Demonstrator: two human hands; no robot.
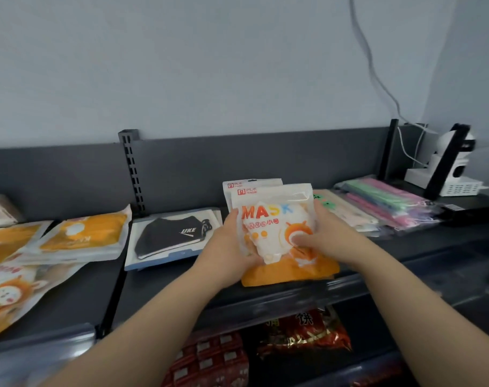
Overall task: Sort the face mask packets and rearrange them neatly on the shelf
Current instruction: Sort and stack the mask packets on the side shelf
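So on the far left of the dark shelf (165, 283) there's a loose heap of orange-and-white mask packets (81, 238), lying flat and overlapping each other, with a bigger cartoon-print packet (17, 291) sprawled toward the front edge. Just right of the slotted upright (131, 171) sits a black mask in a clear packet (172, 237), flat on the shelf, tilted a bit, apart from everything else.

Middle of the shelf is where the action is. The left hand (229, 247) is wrapped around the left edge of a white "MASK" packet (277, 219), fingers closed on it, thumb on the front. The right hand (321, 236) grips the right edge of the same packet, thumb pressed on the front near the orange circle print. The packet is held upright, its orange bottom touching the shelf near the front edge. A second matching packet (251, 183) stands right behind it, only its top strip showing.

Further right, just beside the right hand, there's a flat stack of pastel mask packets (388, 202), greens and pinks, fanned out a little. Past a black bracket (444, 163) at the far right end sits a white camera device (455, 174) with white cables running up the wall. Below the shelf you can see red snack packets (302, 333) on the lower level.
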